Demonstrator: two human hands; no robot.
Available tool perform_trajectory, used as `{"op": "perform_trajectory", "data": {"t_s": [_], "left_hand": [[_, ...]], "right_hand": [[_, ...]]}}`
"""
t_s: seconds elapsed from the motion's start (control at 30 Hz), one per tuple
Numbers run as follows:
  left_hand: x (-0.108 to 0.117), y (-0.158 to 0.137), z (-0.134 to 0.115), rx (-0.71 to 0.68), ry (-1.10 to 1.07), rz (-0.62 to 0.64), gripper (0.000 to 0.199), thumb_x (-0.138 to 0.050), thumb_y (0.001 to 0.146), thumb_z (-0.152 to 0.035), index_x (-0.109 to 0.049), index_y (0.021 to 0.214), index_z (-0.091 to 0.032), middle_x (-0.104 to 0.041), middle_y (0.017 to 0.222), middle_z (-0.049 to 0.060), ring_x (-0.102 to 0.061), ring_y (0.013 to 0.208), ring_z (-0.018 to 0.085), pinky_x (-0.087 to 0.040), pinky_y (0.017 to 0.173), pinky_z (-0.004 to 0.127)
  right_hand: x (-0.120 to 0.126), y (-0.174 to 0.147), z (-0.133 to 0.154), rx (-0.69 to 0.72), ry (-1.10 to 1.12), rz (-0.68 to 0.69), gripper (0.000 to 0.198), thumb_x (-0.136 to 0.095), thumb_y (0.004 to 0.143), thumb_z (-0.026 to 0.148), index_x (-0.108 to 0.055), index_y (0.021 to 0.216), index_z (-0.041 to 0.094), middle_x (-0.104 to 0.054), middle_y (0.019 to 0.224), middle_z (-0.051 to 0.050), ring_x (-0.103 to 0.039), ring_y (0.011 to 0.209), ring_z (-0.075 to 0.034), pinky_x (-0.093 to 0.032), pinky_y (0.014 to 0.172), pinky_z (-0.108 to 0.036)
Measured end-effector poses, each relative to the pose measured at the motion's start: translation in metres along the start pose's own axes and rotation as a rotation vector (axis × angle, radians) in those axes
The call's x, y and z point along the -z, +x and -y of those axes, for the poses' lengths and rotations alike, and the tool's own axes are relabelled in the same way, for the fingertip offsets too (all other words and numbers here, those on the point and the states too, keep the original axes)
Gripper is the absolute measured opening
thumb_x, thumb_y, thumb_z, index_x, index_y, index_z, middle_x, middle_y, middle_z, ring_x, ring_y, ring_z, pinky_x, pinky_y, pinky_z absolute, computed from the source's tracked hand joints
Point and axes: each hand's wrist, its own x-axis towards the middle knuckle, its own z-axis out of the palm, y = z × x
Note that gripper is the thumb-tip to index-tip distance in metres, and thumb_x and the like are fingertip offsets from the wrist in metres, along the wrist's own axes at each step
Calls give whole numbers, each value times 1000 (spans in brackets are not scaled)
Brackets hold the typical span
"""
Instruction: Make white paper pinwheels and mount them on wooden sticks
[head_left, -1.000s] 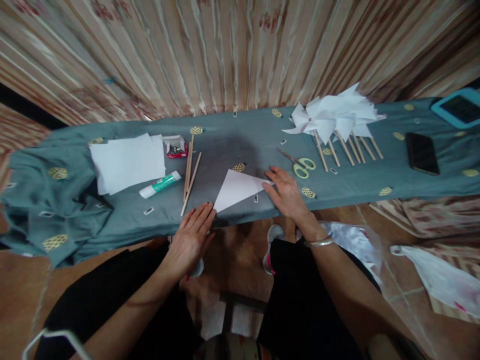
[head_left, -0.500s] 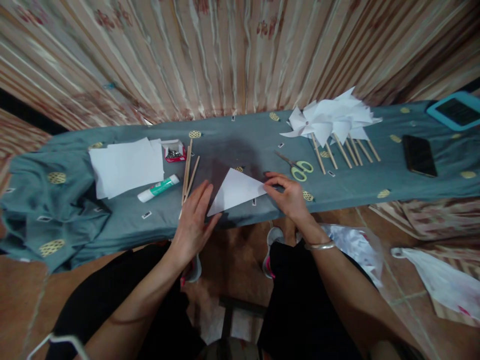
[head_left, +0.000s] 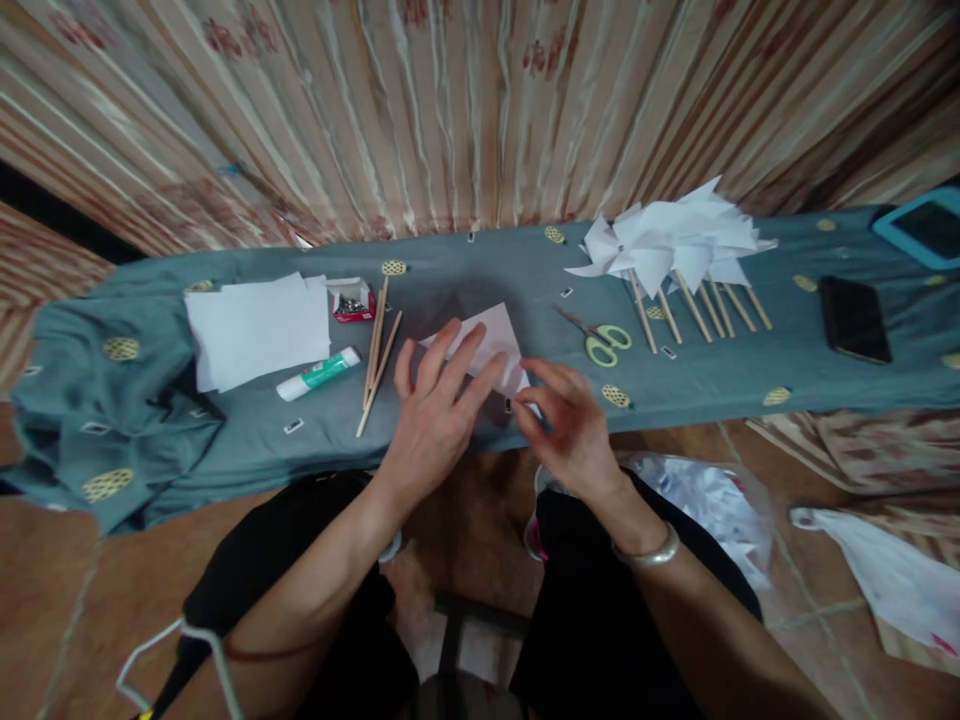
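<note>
A folded sheet of white paper [head_left: 501, 325] lies at the middle of the bench, partly hidden by my fingers. Over its left part is my left hand [head_left: 435, 420], its fingers spread apart; whether they press on the paper I cannot tell. My right hand [head_left: 570, 425] pinches the paper's near right corner between thumb and fingers. To the left of my left hand lie several wooden sticks [head_left: 380, 360]. Green-handled scissors [head_left: 600, 338] rest beyond my right hand, their blades pointing up and left.
On the left are a stack of white paper [head_left: 259, 330], a glue stick [head_left: 319, 374] and a small red box of metal pins [head_left: 352, 300]. Several paper pinwheels [head_left: 675, 240] on sticks lie at the right, near a black phone [head_left: 855, 318] and a blue-framed tablet [head_left: 924, 225]. A curtain [head_left: 480, 120] hangs behind.
The paper has turned from a flat triangle with its long edge towards me to a different angle. My left hand has moved right, over it. My right hand has come slightly nearer.
</note>
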Motion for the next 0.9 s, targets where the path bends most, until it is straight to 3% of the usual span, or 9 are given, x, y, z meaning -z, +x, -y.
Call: {"op": "perform_trajectory", "data": {"t_s": [0.1, 0.17, 0.3, 0.4, 0.53, 0.67, 0.77, 0.9], "left_hand": [[-2, -1, 3, -21, -4, 11, 17, -56, 94, -14, -70, 100, -22, -74, 112, 4, -54, 131, 28, -9, 120, 64], [-4, -3, 7, -29, -34, 3, 17, -57, 93, -14, -70, 88, -22, -76, 94, 0, -63, 119, 25, -10, 120, 66], [-6, -8, 8, -58, -121, -6, 17, -56, 94, -12, -69, 89, -22, -76, 93, 0, -66, 111, 21, -20, 119, 63], [-6, -10, 4, -91, -205, 2, 16, -55, 95, -13, -68, 93, -21, -76, 97, 2, -65, 112, 21, -30, 117, 59], [-5, -15, 4, -76, -195, 56, 17, -55, 94, -13, -69, 94, -23, -77, 99, 2, -65, 114, 23, -20, 119, 66], [-11, -27, 10, -30, -176, 106, 19, -54, 95, -14, -70, 96, -23, -77, 101, 3, -68, 111, 23, -18, 120, 67], [-18, -38, 17, -22, -210, 135, 23, -50, 95, -12, -71, 100, -20, -77, 105, 7, -68, 112, 24, -31, 116, 62], [-24, -44, 24, 81, -292, 166, 21, -50, 98, -21, -70, 103, -16, -77, 100, 9, -71, 97, 22, -54, 93, 45]], "right_hand": [[1, -6, 6, 75, -13, 118, 15, -53, 95, 24, -68, 92, 22, -69, 126, -9, -60, 120, -24, -47, 101, -43], [5, -8, 2, 105, -36, 190, 22, -47, 97, 22, -67, 106, 22, -64, 134, -10, -54, 128, -25, -44, 105, -44], [13, -9, -18, 128, -181, 247, 42, -39, 96, 13, -56, 133, 24, -41, 156, -11, -28, 149, -29, -33, 111, -54], [15, -10, -29, 137, -229, 223, 39, -43, 97, 17, -57, 132, 26, -35, 160, -10, -22, 152, -31, -30, 113, -56], [16, -12, -35, 146, -200, 160, 22, -47, 98, 23, -68, 106, 24, -55, 146, -9, -38, 145, -26, -34, 113, -52], [18, -16, -39, 105, -110, 167, 21, -48, 97, 21, -69, 101, 22, -65, 134, -11, -52, 134, -27, -42, 108, -51], [17, -19, -41, 37, 22, 217, 18, -53, 94, 21, -70, 99, 22, -69, 128, -10, -62, 122, -26, -49, 102, -47], [11, -16, -42, -160, 232, 240, 15, -57, 93, 27, -72, 95, 24, -76, 106, -5, -69, 103, -22, -53, 94, -40]]}}
